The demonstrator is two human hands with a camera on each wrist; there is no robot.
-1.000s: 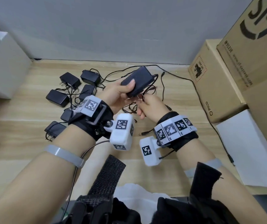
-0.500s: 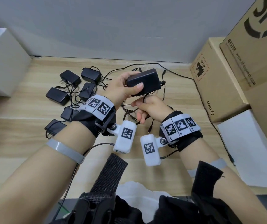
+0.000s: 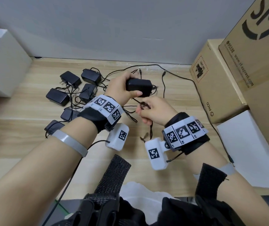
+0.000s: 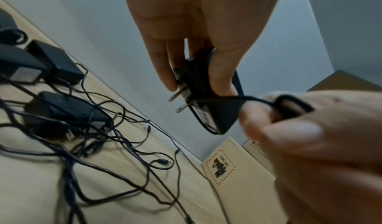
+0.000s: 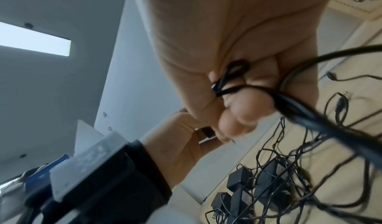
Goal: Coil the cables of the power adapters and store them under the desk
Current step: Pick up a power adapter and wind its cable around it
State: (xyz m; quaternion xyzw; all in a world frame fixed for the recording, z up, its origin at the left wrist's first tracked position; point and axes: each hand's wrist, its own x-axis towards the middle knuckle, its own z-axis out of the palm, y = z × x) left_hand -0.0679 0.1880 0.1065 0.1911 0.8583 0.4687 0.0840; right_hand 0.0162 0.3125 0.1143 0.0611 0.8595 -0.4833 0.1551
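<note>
Head view, centre of frame: left hand (image 3: 120, 88) grips a black rectangular plastic power adapter (image 3: 138, 87) above the wooden floor, right hand (image 3: 153, 111) pinches its thin limp black cable (image 3: 144, 106), likely light and tangle-prone, best held by the rigid body.

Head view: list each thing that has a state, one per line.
held adapter: lifted off the desk, gripped by left hand
its cable: partly looped, pinched by right hand
other adapters: lying on the desk, cables tangled, uncoiled
cardboard boxes: closed
</note>
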